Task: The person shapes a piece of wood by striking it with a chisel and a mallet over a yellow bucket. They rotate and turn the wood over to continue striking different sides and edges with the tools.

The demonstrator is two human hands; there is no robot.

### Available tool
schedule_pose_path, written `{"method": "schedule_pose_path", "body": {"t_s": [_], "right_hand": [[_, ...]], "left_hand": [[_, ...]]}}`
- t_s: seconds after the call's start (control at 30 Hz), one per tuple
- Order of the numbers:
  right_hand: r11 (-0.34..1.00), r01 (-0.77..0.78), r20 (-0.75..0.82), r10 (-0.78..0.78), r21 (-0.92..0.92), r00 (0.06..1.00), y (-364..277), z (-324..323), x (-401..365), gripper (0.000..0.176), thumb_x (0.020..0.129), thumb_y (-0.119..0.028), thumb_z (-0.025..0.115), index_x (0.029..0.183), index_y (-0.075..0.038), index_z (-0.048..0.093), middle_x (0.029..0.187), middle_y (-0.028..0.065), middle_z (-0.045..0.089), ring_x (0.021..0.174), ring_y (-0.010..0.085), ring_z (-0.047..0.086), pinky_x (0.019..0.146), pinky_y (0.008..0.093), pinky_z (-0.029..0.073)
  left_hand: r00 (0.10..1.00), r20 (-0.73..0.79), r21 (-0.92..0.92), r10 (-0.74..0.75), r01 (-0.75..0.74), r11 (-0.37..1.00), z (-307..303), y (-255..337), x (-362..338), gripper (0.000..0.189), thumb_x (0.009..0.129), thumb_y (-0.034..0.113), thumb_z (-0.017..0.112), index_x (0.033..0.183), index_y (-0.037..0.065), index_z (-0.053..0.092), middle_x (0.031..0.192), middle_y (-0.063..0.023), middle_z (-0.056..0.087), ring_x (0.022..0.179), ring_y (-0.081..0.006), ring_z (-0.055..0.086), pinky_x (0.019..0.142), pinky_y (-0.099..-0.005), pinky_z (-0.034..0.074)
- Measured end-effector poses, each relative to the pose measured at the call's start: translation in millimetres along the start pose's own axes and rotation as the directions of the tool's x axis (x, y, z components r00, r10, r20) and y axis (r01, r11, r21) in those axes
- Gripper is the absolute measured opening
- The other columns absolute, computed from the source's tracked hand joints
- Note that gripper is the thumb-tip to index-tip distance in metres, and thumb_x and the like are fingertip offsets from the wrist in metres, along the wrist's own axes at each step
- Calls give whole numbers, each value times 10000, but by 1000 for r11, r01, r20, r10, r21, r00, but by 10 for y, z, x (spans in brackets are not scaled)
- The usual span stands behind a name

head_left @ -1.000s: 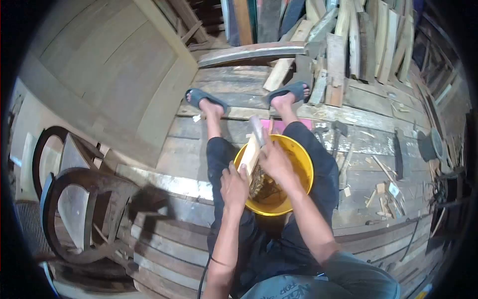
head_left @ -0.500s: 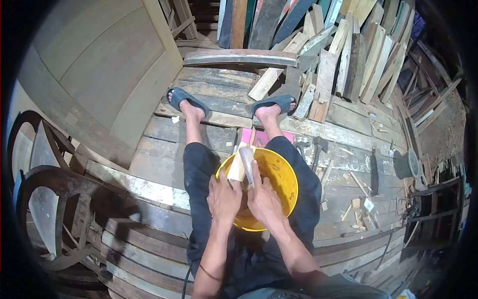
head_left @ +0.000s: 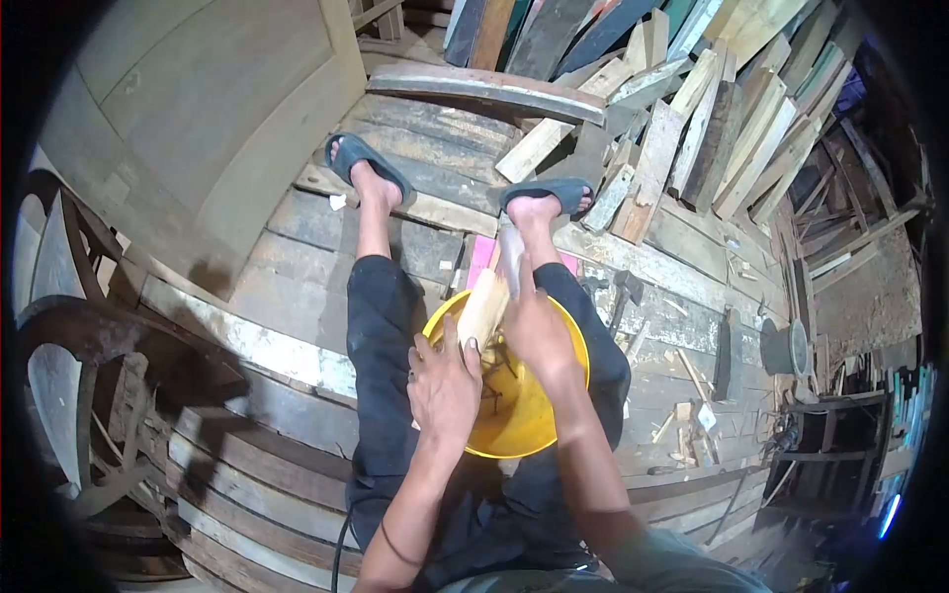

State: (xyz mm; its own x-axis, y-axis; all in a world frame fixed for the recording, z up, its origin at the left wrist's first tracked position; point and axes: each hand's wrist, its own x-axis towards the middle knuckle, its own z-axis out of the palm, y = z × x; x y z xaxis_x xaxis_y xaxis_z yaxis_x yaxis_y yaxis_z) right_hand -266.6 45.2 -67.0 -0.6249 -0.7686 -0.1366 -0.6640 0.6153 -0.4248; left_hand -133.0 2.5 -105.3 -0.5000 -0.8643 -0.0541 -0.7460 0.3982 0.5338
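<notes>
1. The left hand (head_left: 445, 390) is closed around the near end of a pale wood piece (head_left: 484, 311), which slants over the left part of a yellow bucket (head_left: 514, 435). Its fingers lie along the wood, so a slip of the tool towards the person could cut them.

2. The right hand (head_left: 539, 336) is wrapped round a flat-bladed tool (head_left: 511, 259) at the right side of the wood; the handle is hidden and the blade blurred, so I cannot tell which way the edge faces. A glancing stroke could skid off the wood — a hard patch or too steep an angle would cause it.

3. The wood seems braced mainly by the left hand. A loose hold could let it twist or drop among the dark scraps (head_left: 497, 381) in the bucket.

4. The bucket sits between the knees — a shift of either leg could tip it.

5. The far end of the blade overlaps the right foot (head_left: 534, 210) in view, in an open-toed sandal (head_left: 563, 188). If the tool flew free, the foot would have little cover.
</notes>
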Motion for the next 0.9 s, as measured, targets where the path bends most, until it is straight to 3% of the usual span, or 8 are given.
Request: {"method": "schedule_pose_path", "body": {"t_s": [0.2,0.27,0.3,0.33,0.4,0.5,0.77,0.9], "right_hand": [[945,281,-185,-311,-170,932,25,169,-502,686,925,-56,500,1546,17,219,1113,366,611,928,486,648,808,533,520],[978,204,-25,-203,41,979,126,-5,-153,686,929,-70,483,1553,1,209,1129,378,605,984,484,642,866,520,510],[988,-152,240,145,11,960,-64,-251,167,664,941,-96,466,1552,-5,222,1154,383,595,1054,477,622,905,500,494],[978,-175,214,196,-117,957,26,-305,372,651,957,-145,476,1552,-23,244,1164,370,609,1097,464,619,919,490,486],[965,20,-92,4,262,996,438,-226,560,652,954,-163,514,1552,-59,276,1158,359,628,1107,466,628,938,488,490],[964,-34,-233,98,264,967,280,-480,285,579,939,-186,582,1457,6,409,1163,348,641,1127,470,629,951,480,484],[946,252,-143,-226,205,964,580,-440,194,571,975,-301,617,1444,-35,428,1248,270,635,1154,467,605,977,463,476],[950,39,190,-102,309,976,532,-522,190,671,997,-298,583,1541,-58,272,1337,315,567,1200,425,605,1009,444,463]], "left_hand": [[998,-50,35,37,-35,999,20,-46,4,482,1005,345,525,1385,48,524,1199,-302,535,1072,-448,607,758,-494,593],[999,36,3,-4,4,1000,-59,-21,28,472,1002,340,530,1368,42,534,1178,-295,543,1042,-441,611,732,-491,594],[1000,22,11,18,-19,1000,-55,3,-8,467,1001,341,530,1357,38,536,1158,-287,552,1021,-437,612,724,-490,595],[1000,3,22,27,-27,999,-36,8,-49,470,1001,343,530,1359,38,534,1155,-285,554,1021,-437,612,725,-492,595],[996,-69,55,55,-52,997,38,-26,-51,476,1001,347,529,1364,39,531,1151,-282,558,1022,-438,612,726,-496,595],[1000,-6,22,24,-24,999,-26,-30,-27,499,1004,352,518,1388,32,513,1185,-263,537,1068,-425,589,762,-496,586],[997,29,17,70,-70,997,-6,-31,6,530,975,354,558,1379,16,495,1205,-224,510,1164,-387,502,906,-544,463],[989,145,-50,-8,15,999,-149,42,172,604,872,363,632,1355,34,483,1175,-215,506,1160,-400,490,939,-531,447]]}}
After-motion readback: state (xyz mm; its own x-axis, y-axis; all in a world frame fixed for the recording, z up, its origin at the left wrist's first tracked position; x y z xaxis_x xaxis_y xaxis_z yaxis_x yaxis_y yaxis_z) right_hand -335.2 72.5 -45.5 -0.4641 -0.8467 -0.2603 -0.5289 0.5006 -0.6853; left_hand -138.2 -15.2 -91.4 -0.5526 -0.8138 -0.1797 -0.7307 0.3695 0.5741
